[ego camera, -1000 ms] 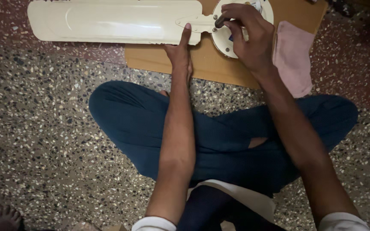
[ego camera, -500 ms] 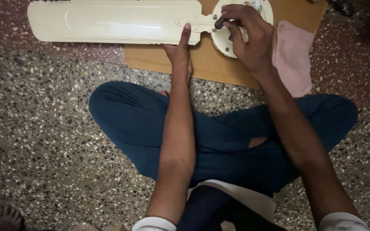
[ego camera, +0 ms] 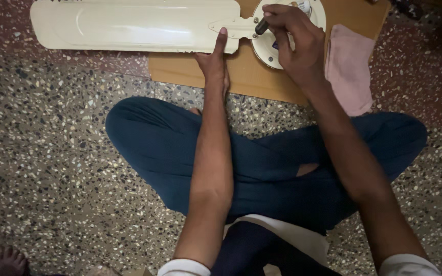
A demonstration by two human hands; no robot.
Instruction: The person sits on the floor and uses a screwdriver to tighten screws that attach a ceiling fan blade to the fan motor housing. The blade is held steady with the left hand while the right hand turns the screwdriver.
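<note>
Left hand [ego camera: 214, 64] flat, fingers extended, index tip pressing cream fan blade [ego camera: 134, 25] near its bracket. Right hand [ego camera: 292, 43] clenched around dark-handled screwdriver [ego camera: 261, 27] over round fan motor [ego camera: 287, 30] on brown board [ego camera: 241, 76]. Grip shifted slightly since half a second ago; blade unmoved.

One label only: a small sticker [ego camera: 274, 46] on the round cream fan hub [ego camera: 268, 51], near the hub's lower left, just left of the right hand [ego camera: 295, 43]. It looks dark blue with a bit of red, mostly covered by the fingers, shape unclear, print too small to make out. A pale, possibly labelled cap [ego camera: 303, 6] sits at the hub's top edge, partly hidden; cannot tell if it carries a sticker. No packages, signs or screens in view.
</note>
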